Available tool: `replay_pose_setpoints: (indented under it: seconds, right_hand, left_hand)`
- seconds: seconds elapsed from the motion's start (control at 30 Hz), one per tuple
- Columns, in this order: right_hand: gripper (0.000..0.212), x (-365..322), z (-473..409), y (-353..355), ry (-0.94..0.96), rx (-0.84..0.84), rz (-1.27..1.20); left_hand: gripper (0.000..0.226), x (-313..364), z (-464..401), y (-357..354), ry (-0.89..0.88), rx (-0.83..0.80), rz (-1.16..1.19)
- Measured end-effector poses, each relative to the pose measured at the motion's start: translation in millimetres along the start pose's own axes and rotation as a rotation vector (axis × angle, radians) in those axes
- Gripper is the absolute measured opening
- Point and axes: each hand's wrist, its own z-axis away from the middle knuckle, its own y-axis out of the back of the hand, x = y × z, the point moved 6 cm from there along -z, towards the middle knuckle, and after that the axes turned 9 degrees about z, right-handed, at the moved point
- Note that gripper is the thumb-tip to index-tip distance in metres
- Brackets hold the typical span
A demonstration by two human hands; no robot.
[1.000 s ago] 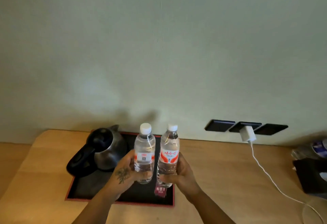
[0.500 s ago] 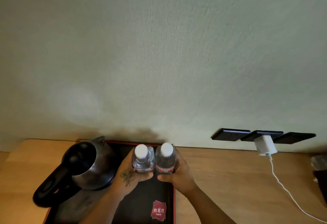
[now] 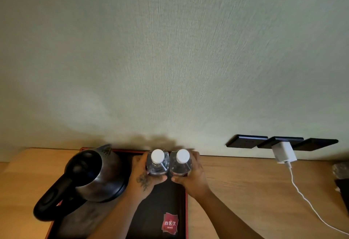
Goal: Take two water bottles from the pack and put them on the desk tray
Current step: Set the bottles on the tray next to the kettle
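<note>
Two clear water bottles with white caps stand upright side by side at the back right of the black, red-rimmed desk tray (image 3: 186,210). My left hand (image 3: 143,178) is wrapped around the left bottle (image 3: 157,160). My right hand (image 3: 191,179) is wrapped around the right bottle (image 3: 182,160). I look down on the caps, so the bottles' bases are hidden and I cannot tell whether they touch the tray. The two bottles touch each other.
A dark metal kettle (image 3: 94,178) with a black handle fills the tray's left side. A red card (image 3: 170,223) lies on the tray at the front. A white charger (image 3: 283,152) and its cable (image 3: 309,204) hang from wall sockets at the right. Dark objects (image 3: 342,184) sit at the desk's right edge.
Both hands have lowered the bottles from above the tray down onto its back right part. The view has moved closer and now looks down on the caps.
</note>
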Motion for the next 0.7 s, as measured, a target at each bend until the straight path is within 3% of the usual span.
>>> replay_pose_setpoints:
  seconds: [0.2,0.5,0.7]
  right_hand:
    - [0.109,-5,-2,3,0.025,0.061,0.052]
    - [0.103,-2,-4,3,0.011,0.066,0.170]
    - [0.105,-17,5,9,0.039,0.045,0.278]
  left_hand:
    - [0.083,0,-5,-2,-0.032,0.036,-0.130]
    - [0.092,-10,-9,-1,0.029,0.085,-0.055]
    - [0.092,8,12,2,-0.082,0.091,-0.049]
